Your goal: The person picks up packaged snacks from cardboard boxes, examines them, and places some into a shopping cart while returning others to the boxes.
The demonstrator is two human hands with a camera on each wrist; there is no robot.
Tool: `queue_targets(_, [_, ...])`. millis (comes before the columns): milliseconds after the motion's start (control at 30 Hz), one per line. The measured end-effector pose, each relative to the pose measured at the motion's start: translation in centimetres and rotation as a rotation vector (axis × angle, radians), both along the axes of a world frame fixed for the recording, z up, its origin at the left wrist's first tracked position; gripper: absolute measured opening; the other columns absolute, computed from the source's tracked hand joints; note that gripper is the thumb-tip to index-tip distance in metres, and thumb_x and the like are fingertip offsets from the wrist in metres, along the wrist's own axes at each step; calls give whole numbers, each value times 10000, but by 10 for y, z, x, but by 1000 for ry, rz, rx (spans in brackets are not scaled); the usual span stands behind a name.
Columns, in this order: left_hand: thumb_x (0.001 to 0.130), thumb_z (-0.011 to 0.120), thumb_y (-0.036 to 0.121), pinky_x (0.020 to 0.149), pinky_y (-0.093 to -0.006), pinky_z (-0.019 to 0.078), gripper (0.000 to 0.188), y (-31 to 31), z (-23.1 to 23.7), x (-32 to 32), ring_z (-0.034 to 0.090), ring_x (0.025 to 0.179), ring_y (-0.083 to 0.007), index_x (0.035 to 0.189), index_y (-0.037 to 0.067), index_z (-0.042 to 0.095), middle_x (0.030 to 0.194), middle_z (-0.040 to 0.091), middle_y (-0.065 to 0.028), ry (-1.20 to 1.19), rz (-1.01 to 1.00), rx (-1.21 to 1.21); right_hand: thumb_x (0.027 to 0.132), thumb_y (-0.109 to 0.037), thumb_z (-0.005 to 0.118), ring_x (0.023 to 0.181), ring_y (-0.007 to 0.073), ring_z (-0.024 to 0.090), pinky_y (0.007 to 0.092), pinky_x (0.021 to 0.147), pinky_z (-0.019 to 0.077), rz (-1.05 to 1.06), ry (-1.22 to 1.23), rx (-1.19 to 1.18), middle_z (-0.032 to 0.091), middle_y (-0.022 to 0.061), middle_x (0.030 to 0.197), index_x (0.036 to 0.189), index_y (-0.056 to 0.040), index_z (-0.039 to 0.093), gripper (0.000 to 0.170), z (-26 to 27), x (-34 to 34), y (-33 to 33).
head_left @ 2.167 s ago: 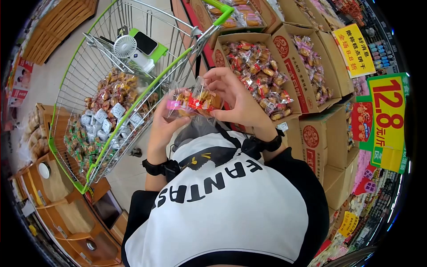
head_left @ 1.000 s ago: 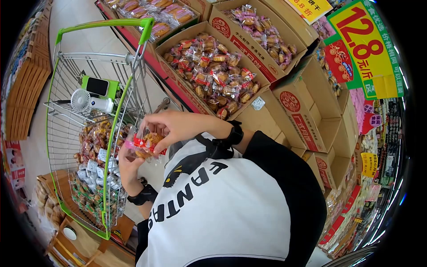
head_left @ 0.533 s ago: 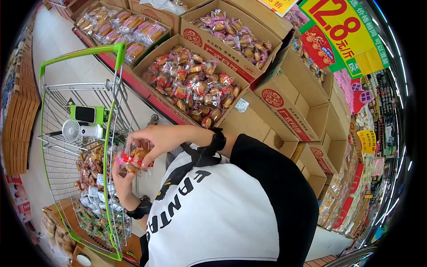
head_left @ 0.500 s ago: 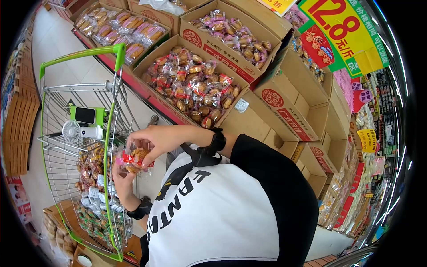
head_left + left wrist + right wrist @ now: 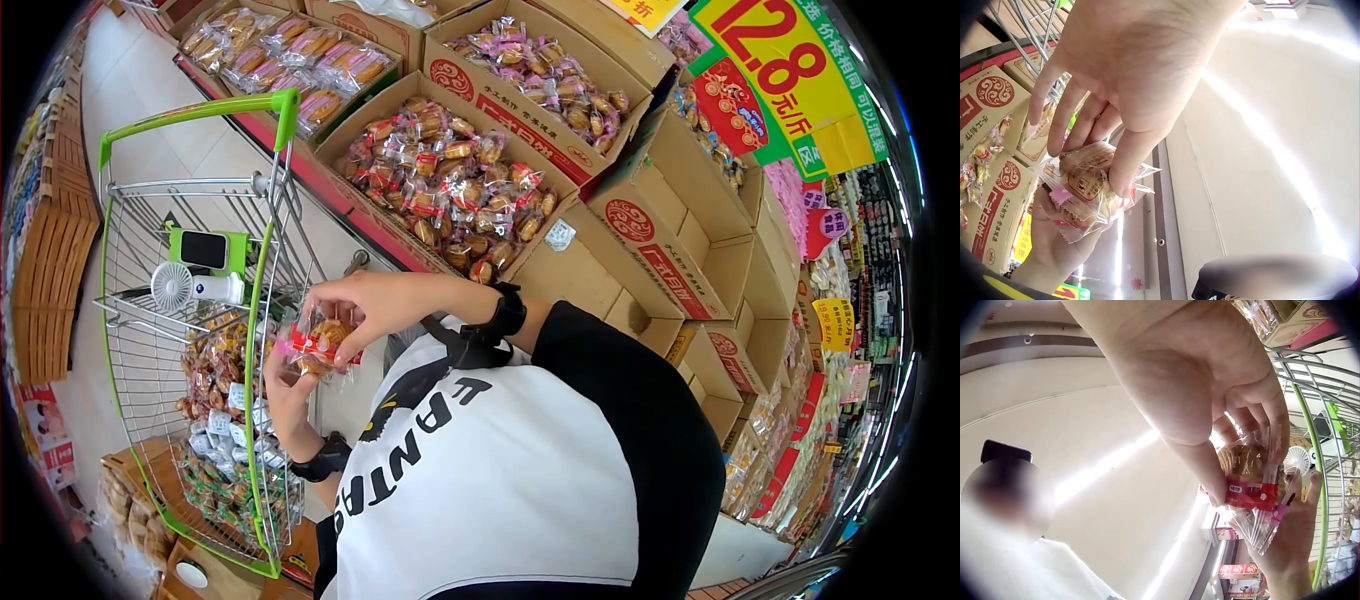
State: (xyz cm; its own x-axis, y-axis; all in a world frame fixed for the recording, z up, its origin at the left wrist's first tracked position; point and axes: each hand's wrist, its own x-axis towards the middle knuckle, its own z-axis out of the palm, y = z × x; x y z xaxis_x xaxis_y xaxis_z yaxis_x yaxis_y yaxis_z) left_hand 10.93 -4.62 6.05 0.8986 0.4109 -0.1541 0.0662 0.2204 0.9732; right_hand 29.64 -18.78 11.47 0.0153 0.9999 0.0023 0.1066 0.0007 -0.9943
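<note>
Two wrapped pastries in clear film, one with a red label, the other with pink on its wrapper, are held together between both hands near the cart's side; the red-labelled pastry (image 5: pixel 316 346) shows in the head view. The right hand (image 5: pixel 362 303) pinches them from above between thumb and fingers. From below and left, the left hand (image 5: pixel 290 402) holds them with bent fingers. In the left wrist view a brown pastry (image 5: pixel 1085 181) lies between that hand's thumb and fingers. The right wrist view shows the red label (image 5: pixel 1251 495) beside the right thumb.
A green-edged shopping cart (image 5: pixel 262 330) stands at left, holding many wrapped snacks, a small white fan (image 5: pixel 172 286) and a phone-like device (image 5: pixel 204 249). Carton boxes of wrapped pastries (image 5: pixel 455 190) line the display beyond the right arm. A price sign (image 5: pixel 790 75) hangs at upper right.
Over the earlier frames the hands and pastries have shifted left in the head view, closer to the cart, as the view turned. Since half a second ago they sit slightly farther right; both hands keep their hold.
</note>
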Motion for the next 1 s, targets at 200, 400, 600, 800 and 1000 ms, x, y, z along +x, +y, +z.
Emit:
queue_targets(200, [631, 724, 338, 816, -295, 406, 755, -1, 4, 5, 514, 949, -186, 1183, -43, 379, 1064, 507, -103, -33, -21, 5, 693, -187, 691, 724, 148, 549, 261, 636, 457, 4, 38, -9, 531, 92, 817, 1091, -44, 410, 508, 0, 1, 1])
queue_targets(400, [635, 722, 312, 822, -294, 401, 736, 2, -2, 4, 513, 950, -187, 1182, -43, 381, 1067, 507, -103, -32, -3, -5, 681, -217, 700, 729, 153, 545, 261, 637, 450, -2, 54, -24, 531, 99, 836, 1090, -31, 414, 532, -6, 3, 2])
queue_targets(600, [619, 737, 272, 799, -291, 415, 729, -2, 0, 6, 529, 917, -178, 1181, -31, 385, 1023, 536, -99, -42, 23, -51, 656, -277, 711, 713, 168, 537, 269, 634, 446, -25, -53, 6, 520, 96, 835, 1086, -36, 430, 567, -3, 6, 1])
queue_targets(800, [623, 733, 290, 784, -279, 419, 709, 4, -2, 6, 531, 909, -168, 1163, -31, 405, 1018, 534, -93, 18, -24, -8, 652, -266, 715, 720, 171, 544, 271, 646, 453, -25, -20, 3, 514, 94, 827, 1084, -55, 435, 557, -7, 4, 1])
queue_targets(1000, [621, 736, 299, 793, -278, 415, 725, 2, 2, 7, 526, 922, -168, 1167, -38, 400, 1030, 524, -92, -6, -25, 4, 658, -264, 712, 723, 173, 545, 276, 645, 455, -22, -51, 31, 522, 96, 836, 1078, -54, 429, 548, -9, 4, 1])
